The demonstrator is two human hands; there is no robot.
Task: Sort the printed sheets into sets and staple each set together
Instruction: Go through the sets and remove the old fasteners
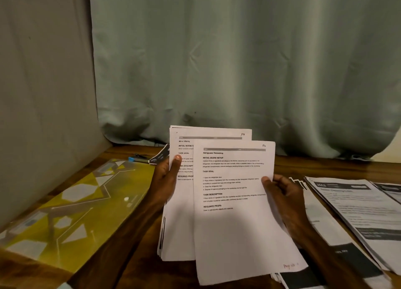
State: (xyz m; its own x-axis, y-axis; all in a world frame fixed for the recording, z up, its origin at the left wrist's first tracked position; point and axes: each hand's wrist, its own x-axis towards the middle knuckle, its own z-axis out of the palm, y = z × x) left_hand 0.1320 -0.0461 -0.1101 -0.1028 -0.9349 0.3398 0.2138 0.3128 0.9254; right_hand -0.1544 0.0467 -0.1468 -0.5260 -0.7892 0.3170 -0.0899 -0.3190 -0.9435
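My left hand (166, 179) grips a stack of printed sheets (180, 228) by its left edge, thumb on the top page headed "Mirror Wiping". My right hand (284, 198) pinches a single sheet (234, 223) headed "Refrigerator Restocking" at its right edge, held in front of the stack and shifted right. Both are lifted above the wooden table (134, 241). More printed sheets (355, 210) lie in fanned piles on the table to the right. A blue-tipped tool (136, 158), perhaps the stapler, lies at the back left.
A yellow patterned mat (65, 204) covers the table's left side. A dark printed page (159, 157) pokes out behind my left hand. A grey wall (43, 93) stands on the left and a pale green curtain (238, 60) hangs behind the table.
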